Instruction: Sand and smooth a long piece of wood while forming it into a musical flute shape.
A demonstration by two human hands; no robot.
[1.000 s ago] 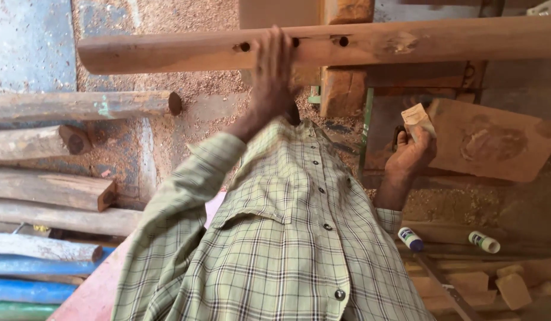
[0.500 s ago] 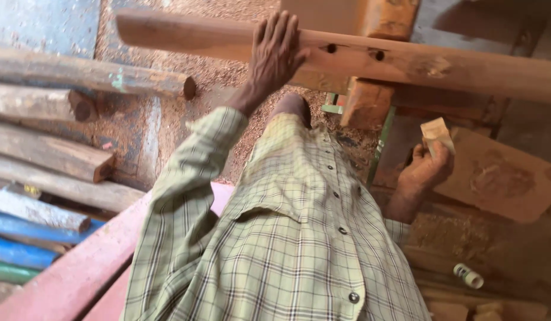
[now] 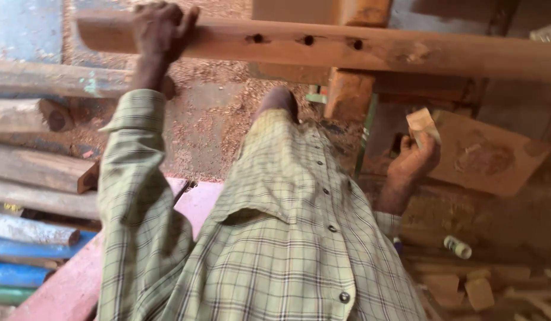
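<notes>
A long wooden beam (image 3: pixel 347 50) with three drilled holes runs across the top of the view. My left hand (image 3: pixel 159 32) grips it near its left end, fingers wrapped over the top edge. My right hand (image 3: pixel 413 163) is lower at the right and holds a small pale wooden block (image 3: pixel 422 123) between thumb and fingers. My checked green shirt fills the middle and bottom of the view.
Rough logs (image 3: pixel 43 119) and blue and green painted poles (image 3: pixel 25 261) lie stacked at the left. A red board (image 3: pixel 67 285) runs under my left arm. A flat brown board (image 3: pixel 489 157) lies at the right, with offcuts (image 3: pixel 471 291) and a small bottle (image 3: pixel 458 246). Sawdust covers the floor.
My left hand has slid leftward along the beam toward its end. The view has swung so the beam sits level again. My right hand still holds the block.
</notes>
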